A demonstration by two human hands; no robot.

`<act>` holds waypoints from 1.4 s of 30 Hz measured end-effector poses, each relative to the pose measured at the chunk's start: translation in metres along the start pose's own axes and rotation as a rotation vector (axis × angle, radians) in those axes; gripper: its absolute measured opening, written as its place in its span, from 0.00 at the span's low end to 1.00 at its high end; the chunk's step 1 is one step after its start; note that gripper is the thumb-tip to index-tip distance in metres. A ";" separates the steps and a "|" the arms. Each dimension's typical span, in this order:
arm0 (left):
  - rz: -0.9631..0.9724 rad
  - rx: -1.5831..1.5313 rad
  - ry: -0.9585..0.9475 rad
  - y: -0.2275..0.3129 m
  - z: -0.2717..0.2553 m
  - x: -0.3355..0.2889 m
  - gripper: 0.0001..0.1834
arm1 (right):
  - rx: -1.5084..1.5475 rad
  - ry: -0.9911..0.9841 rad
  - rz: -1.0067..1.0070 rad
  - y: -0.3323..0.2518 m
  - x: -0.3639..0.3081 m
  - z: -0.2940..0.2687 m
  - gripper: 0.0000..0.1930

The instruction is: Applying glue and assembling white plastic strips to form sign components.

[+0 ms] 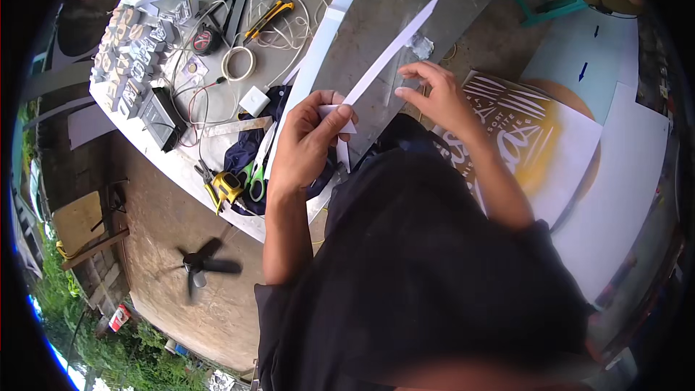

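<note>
the left hand [302, 141] pinches a strip [394, 49] between thumb and fingers, its pointed end out over the table [457, 6]; a light pinch should avoid creases. the right hand [447, 101], fingers parted, apart from it, could steady that end.

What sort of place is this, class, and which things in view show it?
Probably a sign-making workshop: block letters crowd part of the grey table, a yellow utility knife lies on it too, and a large lettered panel shows at the right.

Left hand [313, 134] pinching; right hand [438, 94] half-curled, thumb [411, 94] and fingers [415, 70] apart.
</note>
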State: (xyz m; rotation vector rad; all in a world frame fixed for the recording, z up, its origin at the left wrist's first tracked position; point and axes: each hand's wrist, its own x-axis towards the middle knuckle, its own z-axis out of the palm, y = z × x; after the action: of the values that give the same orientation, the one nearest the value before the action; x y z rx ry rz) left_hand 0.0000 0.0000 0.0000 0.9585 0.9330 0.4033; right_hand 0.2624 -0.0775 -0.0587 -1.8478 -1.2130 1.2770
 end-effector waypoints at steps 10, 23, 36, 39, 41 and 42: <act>-0.029 0.106 0.160 0.009 0.052 0.075 0.11 | -0.837 0.064 -0.539 0.147 0.092 -0.034 0.18; -0.209 0.391 0.327 -0.034 0.138 0.263 0.14 | -0.531 0.375 -0.671 0.148 0.169 -0.185 0.09; -0.132 0.741 0.497 -0.099 0.153 0.343 0.13 | -0.692 0.064 -0.997 0.176 0.257 -0.185 0.19; -0.029 0.911 0.574 -0.111 0.156 0.342 0.12 | -0.657 0.009 -1.021 0.183 0.267 -0.179 0.16; -0.001 0.925 0.584 -0.116 0.159 0.343 0.10 | -0.638 -0.021 -1.033 0.185 0.272 -0.179 0.13; -0.009 0.920 0.585 -0.119 0.159 0.343 0.10 | -0.636 -0.031 -1.031 0.185 0.274 -0.179 0.13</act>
State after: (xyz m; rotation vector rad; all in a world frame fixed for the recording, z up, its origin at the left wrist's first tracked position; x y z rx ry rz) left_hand 0.3122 0.0811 -0.2302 1.7119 1.7248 0.2346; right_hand 0.5284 0.1002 -0.2567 -1.1632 -2.3244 0.3442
